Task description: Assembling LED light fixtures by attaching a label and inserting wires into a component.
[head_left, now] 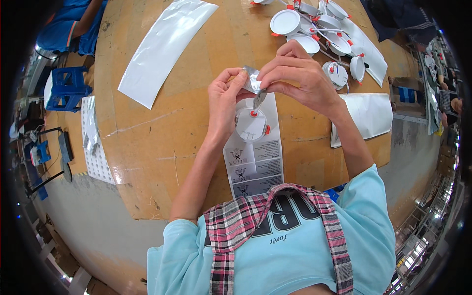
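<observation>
Over the table's middle, my left hand (224, 98) pinches one end of a small silver label (252, 80) between thumb and fingers. My right hand (304, 78) grips the other side of it with its fingertips, and part of the label is hidden behind those fingers. Just below my hands a round white downlight (250, 129) lies back side up, with a red cap and red-tipped clips. It rests on a strip of printed silver labels (255, 169) that runs down toward my apron. Neither hand is on the lamp body.
Several white downlights (322, 29) are heaped at the far right. A blank silver sheet (164, 46) lies far left, and a folded white sheet (364, 118) on the right. A perforated white sheet (96, 152) sits by the left edge of the brown table (162, 167). Blue stools (69, 86) stand beyond.
</observation>
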